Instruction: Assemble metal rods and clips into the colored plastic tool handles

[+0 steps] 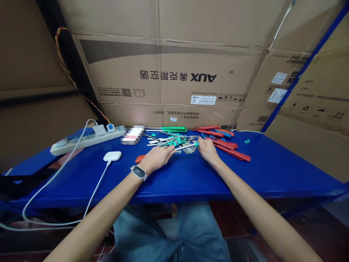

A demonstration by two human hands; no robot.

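Observation:
My left hand [159, 156] is wrapped round a slim tool with a silver metal shaft [185, 147]. An orange handle end [140, 158] sticks out to its left, in line with the shaft. At the shaft's right end is a small teal piece [196, 144]; my right hand [207, 150] pinches there, its fingertips partly hidden. Just behind both hands lies a pile of silver metal rods [160, 140] and teal pieces [180, 139], with flat metal parts [190, 149] among them. Red-handled tools [229, 148] lie close to the right hand.
Green-handled tools [174, 129] lie at the back of the blue table [174, 182], beside a blurred-out device [133, 135]. A power strip [84, 141], a white case [112, 156] and cables are at left. A loose teal piece [247, 141] lies right. Cardboard [174, 54] walls the back.

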